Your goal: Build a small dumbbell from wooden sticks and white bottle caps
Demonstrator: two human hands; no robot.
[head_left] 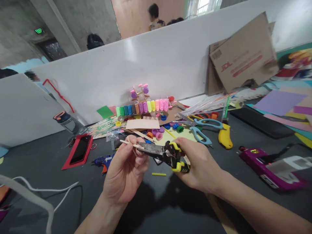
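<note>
Left of the left hand [126, 177], a dark phone [80, 150] lies on a red sheet [67, 166], with a grey bottle [69, 123] standing farther off; a blue-and-orange glue gun [101, 160] rests just beside the same hand. A thick white cable [49, 221] curves at that hand's lower left. Just beyond the right hand [201, 164] lie blue-handled scissors [192, 123]; to its right are a yellow cutter [225, 136], a purple device [253, 162] and, farther off, a flat black slab [262, 123]. Well beyond both hands rises a white panel [158, 65] (part of a person [156, 24] shows above it), with brown cardboard [246, 61] propped on the right hand's side.
</note>
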